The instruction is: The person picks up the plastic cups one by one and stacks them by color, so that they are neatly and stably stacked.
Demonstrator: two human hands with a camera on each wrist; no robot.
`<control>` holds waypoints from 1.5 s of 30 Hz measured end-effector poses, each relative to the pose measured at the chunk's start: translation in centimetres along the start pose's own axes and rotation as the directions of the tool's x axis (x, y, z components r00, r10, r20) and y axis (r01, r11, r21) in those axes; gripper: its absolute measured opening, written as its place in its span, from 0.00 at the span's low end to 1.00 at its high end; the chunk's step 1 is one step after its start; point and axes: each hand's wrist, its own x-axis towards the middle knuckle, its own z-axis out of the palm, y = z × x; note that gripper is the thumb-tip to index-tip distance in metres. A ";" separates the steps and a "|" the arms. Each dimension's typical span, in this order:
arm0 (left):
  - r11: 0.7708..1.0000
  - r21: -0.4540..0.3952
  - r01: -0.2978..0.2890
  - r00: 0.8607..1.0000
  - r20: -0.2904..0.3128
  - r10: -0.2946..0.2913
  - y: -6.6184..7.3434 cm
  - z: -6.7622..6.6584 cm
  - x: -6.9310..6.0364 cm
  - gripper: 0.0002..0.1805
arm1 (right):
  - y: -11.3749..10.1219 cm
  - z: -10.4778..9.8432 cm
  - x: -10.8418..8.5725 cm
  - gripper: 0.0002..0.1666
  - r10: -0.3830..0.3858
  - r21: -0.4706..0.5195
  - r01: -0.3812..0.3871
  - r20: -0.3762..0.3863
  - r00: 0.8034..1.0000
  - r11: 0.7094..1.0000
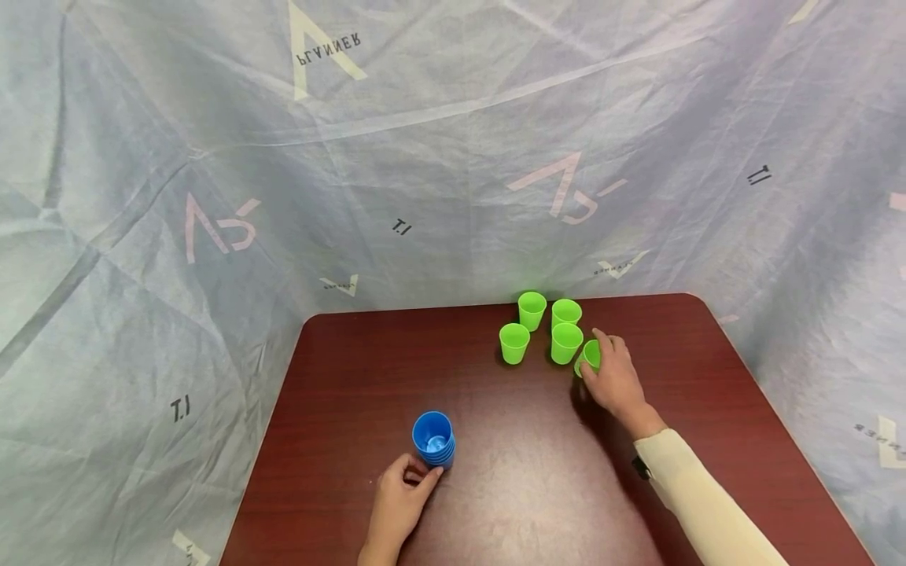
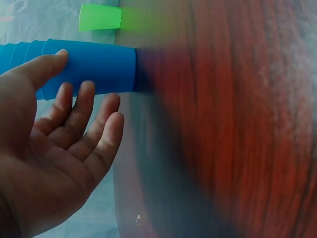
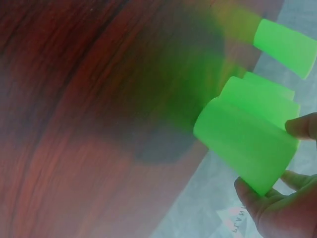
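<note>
- Head view: the left hand (image 1: 398,497) is at the stack of blue cups (image 1: 434,442), which stands mouth up on the brown table (image 1: 510,487), near its front and left of the middle; thumb and fingers meet the stack low on its near side
- The right hand (image 1: 614,381) reaches towards the back right of the table and grips the held green cup (image 1: 591,355) between thumb and fingers
- Beside that cup, four other green cups (image 1: 513,346) stand mouth up in a loose group near the back edge, well apart from the blue stack
- A pale sleeve (image 1: 708,503) covers the right forearm, with a dark object (image 1: 641,468) at its cuff, and grey cloth (image 1: 453,157) printed with letters hangs around the table
- Left wrist view: the thumb lies against the side of the blue stack, while the fingers are loosely bent at its edge; I cannot tell whether the hand truly grips it
- One green cup shows beyond the stack
- Right wrist view: thumb and fingers pinch the held green cup near its rim; whether its base touches the table cannot be told
- More green cups show behind it, one set apart
</note>
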 end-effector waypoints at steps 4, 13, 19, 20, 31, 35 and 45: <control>1.000 -0.011 -0.012 0.999 0.038 0.012 0.1 0.2 -0.3 0.11 | -0.4 -0.4 -0.4 0.38 0.007 0.007 -0.007 0.009 1.000 1.000; 0.990 -0.095 -0.108 0.971 0.202 0.125 0.6 2.2 -1.5 0.08 | -1.3 -0.9 -1.3 0.35 0.039 0.008 -0.039 0.029 0.999 0.999; 0.979 -0.136 -0.153 0.935 0.300 0.188 1.4 4.5 -2.5 0.14 | -1.9 -1.1 -2.2 0.34 0.038 0.024 -0.039 0.031 0.999 0.999; 0.978 -0.135 -0.161 0.931 0.309 0.196 1.6 4.9 -2.6 0.15 | -2.1 -1.1 -2.3 0.34 0.035 0.025 -0.036 0.032 0.999 0.999; 0.962 -0.061 -0.267 0.895 0.356 0.271 4.0 7.2 -2.4 0.24 | -3.9 0.0 -4.7 0.27 -0.040 0.031 0.040 0.022 0.999 0.999; 0.955 -0.048 -0.292 0.890 0.352 0.290 4.7 7.5 -1.9 0.27 | -4.8 0.3 -5.4 0.25 -0.070 0.054 0.069 0.017 0.997 0.996; 0.936 -0.056 -0.347 0.889 0.299 0.347 5.3 7.8 -0.7 0.31 | -7.4 1.1 -7.7 0.26 -0.176 0.108 0.168 0.074 0.982 0.980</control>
